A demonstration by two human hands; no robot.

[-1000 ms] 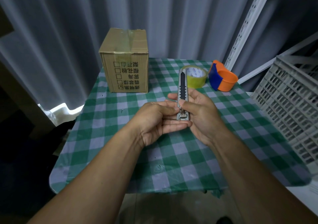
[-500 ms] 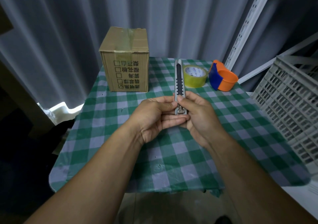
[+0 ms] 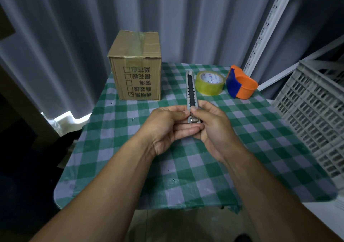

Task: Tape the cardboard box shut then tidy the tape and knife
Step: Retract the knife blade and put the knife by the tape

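Utility knife: is being held upright above the middle of the checked tablecloth, its metal body rising out of the hands and its butt end sitting between them; no blade is being seen at the top end.
Grip: the lower end is being pinched from both sides, the left hand closed on it from the left with fingers passing beneath, the right hand closed on it from the right with the thumb laid on the slider track.
Risk: if the slider is being pushed the wrong way, the blade could be driven out near the fingers; with only the butt held, the long body could also tip and drop.
Cardboard box: is standing at the far left of the table, tape already lying across its top seam.
Tape roll: is lying just beyond the knife, well apart from both hands.
Tape dispenser: is resting beside the roll, orange and blue.
Crate: is standing at the right edge.
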